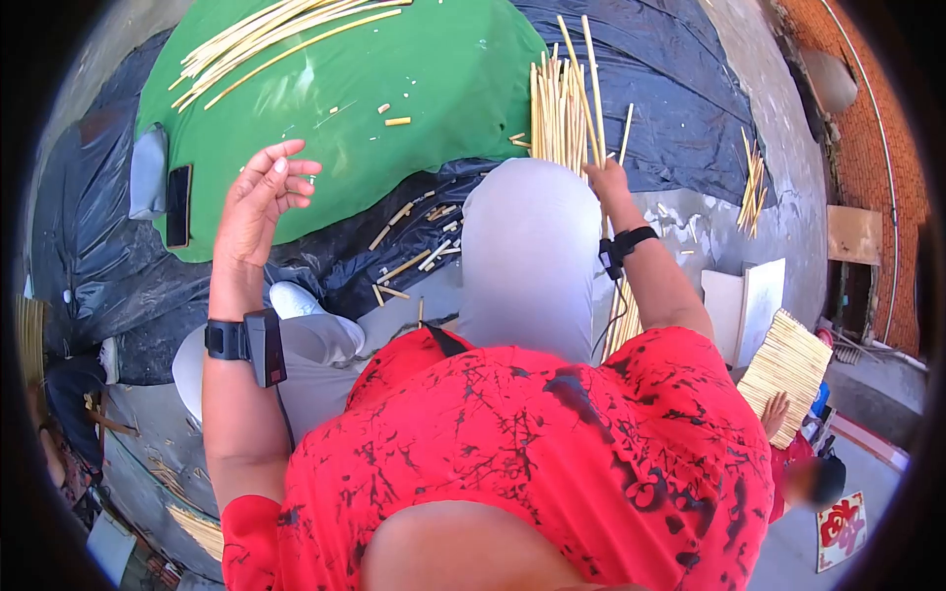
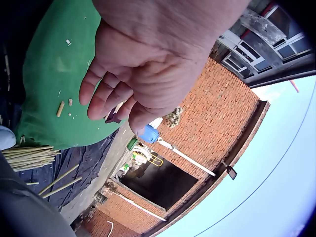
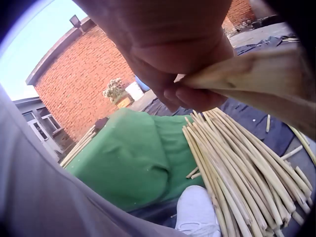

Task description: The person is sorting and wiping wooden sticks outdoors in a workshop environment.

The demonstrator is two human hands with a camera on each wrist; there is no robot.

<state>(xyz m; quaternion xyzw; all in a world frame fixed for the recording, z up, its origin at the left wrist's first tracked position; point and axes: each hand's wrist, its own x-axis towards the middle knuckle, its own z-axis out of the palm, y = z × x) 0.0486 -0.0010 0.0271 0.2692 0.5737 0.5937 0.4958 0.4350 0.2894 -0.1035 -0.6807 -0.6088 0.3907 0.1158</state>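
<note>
My right hand [image 1: 609, 185] grips pale, straw-coloured plant stalks beside my right knee; in the head view long stalks [image 1: 593, 89] rise from it over the pile. Close up in the right wrist view, its fingers curl round a pale stalk [image 3: 252, 74], and the exact number held is hard to tell. A thick pile of cut stalks [image 3: 242, 168] lies just beyond that hand, next to a white shoe [image 3: 197, 212]. My left hand [image 1: 264, 202] hovers palm up over the near edge of the green cloth [image 1: 394, 167], fingers loosely bent, holding nothing.
Long stalks [image 1: 276, 39] lie at the cloth's far side. Short offcuts [image 1: 434, 236] are scattered on the dark sheet before my feet. A phone [image 1: 178, 207] lies at the cloth's left edge. At the right, another person's hand [image 1: 776, 416] touches a stalk mat [image 1: 788, 364].
</note>
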